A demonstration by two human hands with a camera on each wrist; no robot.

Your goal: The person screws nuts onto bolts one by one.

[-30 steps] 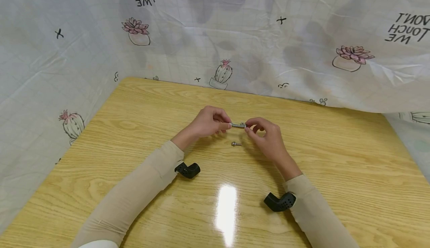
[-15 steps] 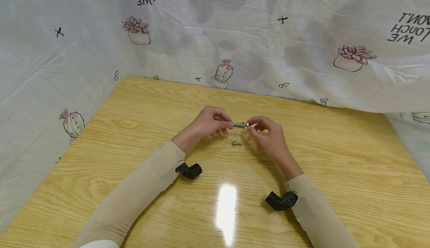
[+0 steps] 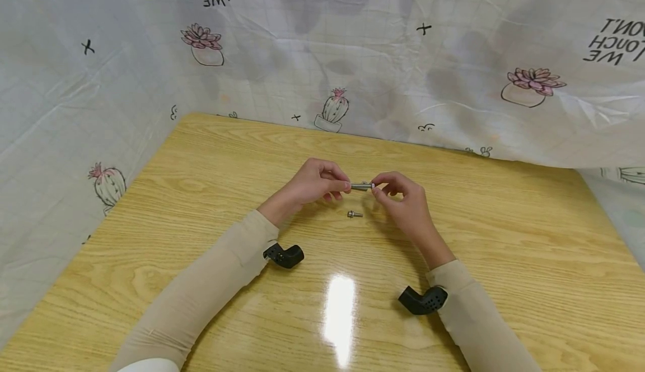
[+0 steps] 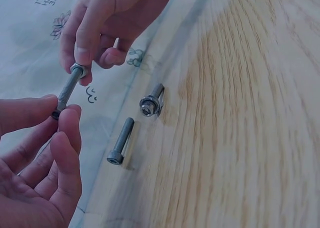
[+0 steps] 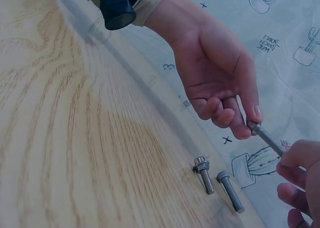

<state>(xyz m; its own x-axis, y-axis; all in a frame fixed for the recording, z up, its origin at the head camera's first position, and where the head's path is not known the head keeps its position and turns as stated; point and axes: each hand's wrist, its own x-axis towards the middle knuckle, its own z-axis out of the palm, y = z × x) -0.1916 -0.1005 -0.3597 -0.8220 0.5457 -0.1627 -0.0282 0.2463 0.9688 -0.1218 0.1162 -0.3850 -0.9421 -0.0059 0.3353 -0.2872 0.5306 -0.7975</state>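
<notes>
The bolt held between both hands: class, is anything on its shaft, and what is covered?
A nut sits at the end of the bolt that the right hand pinches; thread shows between the hands. The left hand partly covers the head, and the right hand hides the tip.

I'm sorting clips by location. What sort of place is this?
Probably a screened-off tabletop workspace, perhaps set up for filming: a wood-grain table, printed sheeting hanging behind it, and two loose bolts lying on top. The wider room is out of view.
</notes>
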